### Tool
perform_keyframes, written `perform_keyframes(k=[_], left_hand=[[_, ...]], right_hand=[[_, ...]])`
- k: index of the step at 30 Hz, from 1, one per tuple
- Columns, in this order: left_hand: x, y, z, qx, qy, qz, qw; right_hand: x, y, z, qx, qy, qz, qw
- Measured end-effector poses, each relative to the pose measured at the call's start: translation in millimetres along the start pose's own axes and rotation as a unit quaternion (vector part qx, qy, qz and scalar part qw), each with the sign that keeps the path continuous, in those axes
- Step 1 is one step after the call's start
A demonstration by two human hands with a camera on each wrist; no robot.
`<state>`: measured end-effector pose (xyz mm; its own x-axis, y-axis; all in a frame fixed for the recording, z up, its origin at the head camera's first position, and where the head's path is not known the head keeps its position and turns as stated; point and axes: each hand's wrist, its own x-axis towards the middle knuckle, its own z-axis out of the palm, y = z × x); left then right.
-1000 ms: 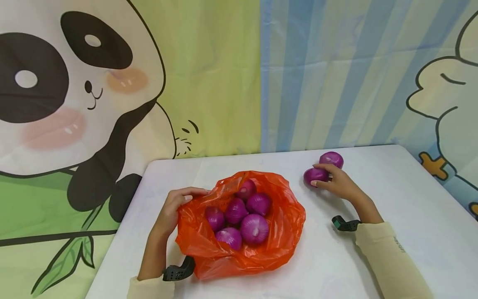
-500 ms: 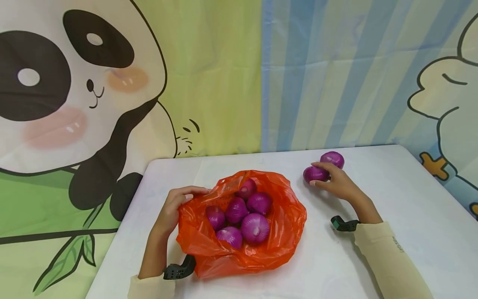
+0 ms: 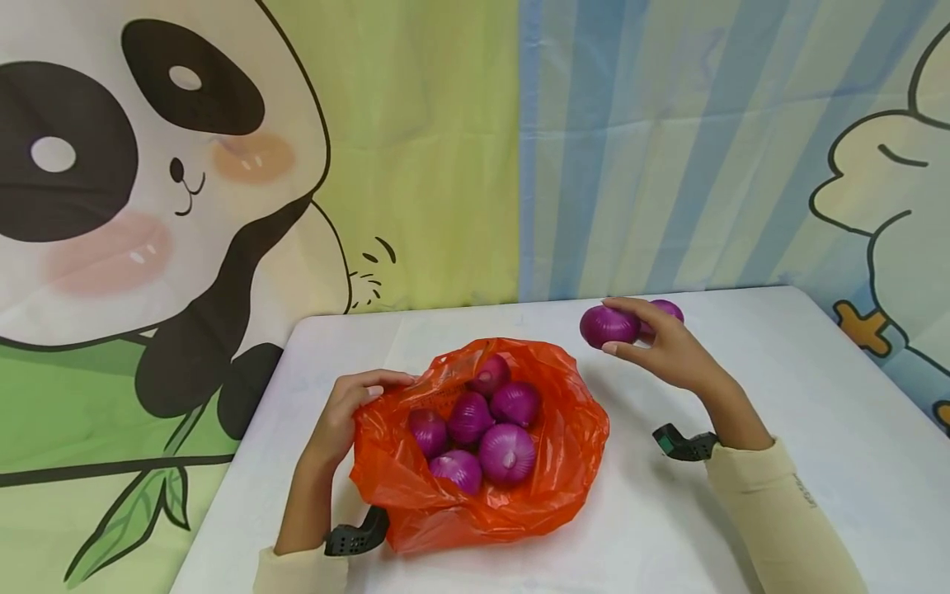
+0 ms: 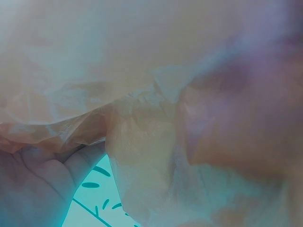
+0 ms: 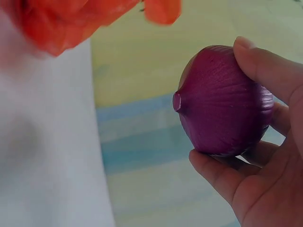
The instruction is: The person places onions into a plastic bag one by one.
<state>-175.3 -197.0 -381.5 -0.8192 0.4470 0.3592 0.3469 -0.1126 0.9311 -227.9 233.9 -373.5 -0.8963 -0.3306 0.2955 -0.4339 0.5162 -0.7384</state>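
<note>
My right hand (image 3: 664, 346) holds a red onion (image 3: 609, 327) between thumb and fingers, raised above the table. Seen from the right wrist, the onion (image 5: 222, 101) has its stem tip facing left, away from the palm. Another red onion (image 3: 668, 310) lies behind that hand, partly covered by it. An orange-red plastic bag (image 3: 571, 487) stands wide at the mouth in the middle, with several red onions (image 3: 507, 454) inside. At the bag's left rim my left hand (image 3: 349, 412) pinches the plastic. Crumpled plastic (image 4: 142, 142) fills most of the left wrist view, hiding the fingertips.
Everything rests on a white table (image 3: 779, 371) with its far edge against a printed cloth backdrop (image 3: 445, 165). Black wrist cameras sit below the left hand (image 3: 358, 532) and the right hand (image 3: 683, 444).
My right hand has lifted the nearer onion off the table and moved it slightly left. The left hand and the bag stay in place.
</note>
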Motion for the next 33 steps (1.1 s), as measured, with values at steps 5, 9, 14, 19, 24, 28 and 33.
perform_keyframes(k=[5,9,14,19,24,28,33], left_hand=[[0.7,0.0,-0.1,-0.002,-0.003,0.005,1.0000],[0.8,0.2,1.1,-0.004,-0.002,0.001,1.0000],[-0.4,0.3,2.1,-0.008,-0.001,-0.007,0.9999],[0.0,-0.4,2.4,-0.011,-0.003,-0.006,0.9999],[0.9,-2.4,2.1,-0.007,-0.007,0.000,0.9999],[1.1,-3.2,2.0,-0.006,-0.007,0.000,1.0000],[0.3,-2.8,1.5,-0.004,-0.002,-0.008,1.0000]], right_hand=[[-2.4,-27.5,-2.1,0.026,-0.015,-0.017,0.9994],[-5.0,-56.0,-2.7,0.052,-0.029,-0.054,0.9967],[-6.8,-86.9,1.2,0.089,-0.057,-0.103,0.9891],[-5.5,-90.3,11.9,0.114,-0.079,-0.121,0.9830],[-0.8,-91.9,23.4,0.126,-0.110,-0.124,0.9781],[2.0,-107.5,27.5,0.140,-0.139,-0.125,0.9724],[5.8,-120.3,34.8,0.152,-0.157,-0.136,0.9662]])
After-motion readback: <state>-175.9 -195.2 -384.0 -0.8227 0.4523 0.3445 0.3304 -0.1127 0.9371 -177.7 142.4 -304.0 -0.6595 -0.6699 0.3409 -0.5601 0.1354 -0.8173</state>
